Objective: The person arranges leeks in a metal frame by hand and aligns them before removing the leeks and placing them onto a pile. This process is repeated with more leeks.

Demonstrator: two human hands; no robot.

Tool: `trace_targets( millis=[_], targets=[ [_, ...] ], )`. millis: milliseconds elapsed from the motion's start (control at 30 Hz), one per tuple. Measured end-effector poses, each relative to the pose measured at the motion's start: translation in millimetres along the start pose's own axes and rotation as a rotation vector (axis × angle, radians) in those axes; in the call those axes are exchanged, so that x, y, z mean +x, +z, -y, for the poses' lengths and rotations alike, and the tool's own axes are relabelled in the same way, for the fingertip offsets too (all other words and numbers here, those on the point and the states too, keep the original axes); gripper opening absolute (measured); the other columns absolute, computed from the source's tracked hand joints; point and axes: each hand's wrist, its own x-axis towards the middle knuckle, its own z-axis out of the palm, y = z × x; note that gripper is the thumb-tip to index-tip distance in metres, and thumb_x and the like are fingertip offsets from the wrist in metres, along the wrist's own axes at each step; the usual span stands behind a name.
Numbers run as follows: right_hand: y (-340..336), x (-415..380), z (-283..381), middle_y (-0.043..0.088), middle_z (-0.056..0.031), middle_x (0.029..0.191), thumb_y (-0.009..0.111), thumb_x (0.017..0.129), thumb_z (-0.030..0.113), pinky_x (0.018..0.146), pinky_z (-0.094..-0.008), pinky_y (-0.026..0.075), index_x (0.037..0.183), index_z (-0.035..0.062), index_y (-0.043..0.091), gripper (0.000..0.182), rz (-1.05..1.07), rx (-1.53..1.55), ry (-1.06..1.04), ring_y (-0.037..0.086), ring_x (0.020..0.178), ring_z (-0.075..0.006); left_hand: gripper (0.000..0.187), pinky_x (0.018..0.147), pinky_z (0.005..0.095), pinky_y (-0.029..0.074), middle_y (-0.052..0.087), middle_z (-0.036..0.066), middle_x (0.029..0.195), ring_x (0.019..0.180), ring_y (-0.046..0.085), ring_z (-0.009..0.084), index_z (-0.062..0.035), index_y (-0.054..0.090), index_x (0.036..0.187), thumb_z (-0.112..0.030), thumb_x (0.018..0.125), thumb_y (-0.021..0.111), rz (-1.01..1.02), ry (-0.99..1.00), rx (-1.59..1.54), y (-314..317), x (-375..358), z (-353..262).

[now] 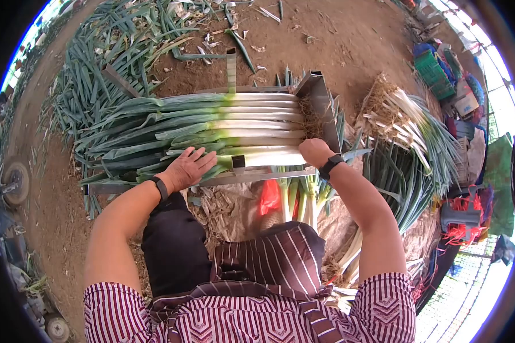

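Observation:
A row of leeks (pixel 257 124) lies side by side in a metal frame (pixel 320 94), white root ends to the right and green leaves to the left. My left hand (pixel 190 167) rests on the near leeks where white turns to green, fingers spread and palm down. At the root end of the nearest leek (pixel 273 156), my right hand (pixel 316 153) is closed in a fist around or against it; the fingers' undersides are hidden. Dark bands circle both wrists.
A pile of loose leeks (pixel 403 123) with roots showing lies to the right. Cut green leaves (pixel 97 74) heap up at the upper left. More leeks (pixel 303 197) and a red plastic bag (pixel 270 197) sit below the frame. A green crate (pixel 434 74) stands far right.

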Motion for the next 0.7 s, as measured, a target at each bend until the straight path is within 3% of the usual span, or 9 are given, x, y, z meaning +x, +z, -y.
trace_targets(
  millis=[133, 300, 400, 433, 533, 567, 667, 700],
  targets=[
    [-0.9, 1.8, 2.0, 0.072, -0.0130, 0.087, 0.059, 0.080, 0.010, 0.069, -0.0386, 0.056, 0.082, 0.0086, 0.075, 0.016, -0.007, -0.052, -0.022, 0.070, 0.083, -0.0300, 0.088, 0.111, 0.0453, 0.025, 0.030, 0.007, 0.152, 0.133, 0.032, 0.0292, -0.0126, 0.031, 0.147, -0.035, 0.074, 0.075, -0.025, 0.007, -0.005, 11.0, -3.9, -0.7],
    [-4.6, 1.3, 2.6, 0.072, -0.0121, 0.087, 0.059, 0.080, 0.009, 0.069, -0.0387, 0.056, 0.082, 0.0094, 0.075, 0.016, 0.005, -0.040, -0.009, 0.070, 0.082, -0.0295, 0.087, 0.114, 0.0464, 0.020, 0.025, 0.007, 0.155, 0.140, 0.025, 0.0305, -0.0128, 0.026, 0.150, -0.043, 0.082, 0.070, 0.133, -0.024, -0.109, -0.6, -1.9, -0.3],
    [2.4, 2.4, 3.0, 0.072, -0.0121, 0.086, 0.059, 0.080, 0.010, 0.069, -0.0391, 0.056, 0.082, 0.0094, 0.075, 0.016, -0.019, -0.041, 0.002, 0.071, 0.082, -0.0296, 0.089, 0.115, 0.0448, 0.021, 0.022, 0.006, 0.157, 0.140, 0.027, 0.0294, -0.0119, 0.022, 0.152, -0.040, 0.082, 0.070, 0.187, -0.055, -0.304, -13.3, 0.5, 3.0],
    [4.7, 2.5, 3.1, 0.072, -0.0119, 0.085, 0.060, 0.080, 0.011, 0.069, -0.0392, 0.057, 0.081, 0.0093, 0.075, 0.015, -0.035, -0.041, 0.010, 0.071, 0.081, -0.0296, 0.084, 0.115, 0.0444, 0.022, 0.029, 0.007, 0.154, 0.139, 0.030, 0.0274, -0.0104, 0.027, 0.149, -0.040, 0.083, 0.069, 0.148, -0.057, -0.315, -16.4, 3.4, 4.4],
    [10.3, 3.9, 2.8, 0.072, -0.0118, 0.085, 0.060, 0.080, 0.011, 0.068, -0.0389, 0.057, 0.081, 0.0094, 0.075, 0.015, -0.050, -0.035, 0.019, 0.071, 0.081, -0.0293, 0.079, 0.116, 0.0442, 0.021, 0.034, 0.009, 0.152, 0.139, 0.032, 0.0272, -0.0094, 0.030, 0.147, -0.045, 0.086, 0.065, 0.309, -0.063, -0.285, -36.8, 20.1, 7.8],
    [11.5, 4.7, 2.4, 0.072, -0.0117, 0.084, 0.060, 0.080, 0.011, 0.068, -0.0388, 0.056, 0.081, 0.0095, 0.075, 0.015, -0.054, -0.037, 0.023, 0.071, 0.081, -0.0291, 0.069, 0.109, 0.0433, 0.030, 0.048, 0.011, 0.139, 0.128, 0.045, 0.0260, -0.0072, 0.043, 0.138, -0.041, 0.083, 0.068, 0.122, -0.062, -0.293, -31.9, 20.1, 5.1],
    [11.7, 2.9, 6.1, 0.072, -0.0114, 0.082, 0.059, 0.080, 0.011, 0.067, -0.0388, 0.056, 0.079, 0.0100, 0.075, 0.016, -0.069, -0.046, 0.038, 0.071, 0.080, -0.0285, 0.060, 0.097, 0.0407, 0.037, 0.055, 0.012, 0.126, 0.114, 0.052, 0.0241, -0.0049, 0.054, 0.124, -0.038, 0.078, 0.072, 0.169, -0.157, -0.330, -35.2, 42.6, -13.8],
    [10.2, 1.0, 7.5, 0.072, -0.0113, 0.082, 0.059, 0.080, 0.011, 0.066, -0.0388, 0.056, 0.078, 0.0103, 0.075, 0.016, -0.076, -0.055, 0.043, 0.071, 0.080, -0.0284, 0.042, 0.086, 0.0393, 0.039, 0.058, 0.013, 0.112, 0.101, 0.054, 0.0241, -0.0023, 0.059, 0.113, -0.031, 0.083, 0.065, 0.063, -0.171, -0.358, -32.3, 45.7, -24.0]
  ],
)
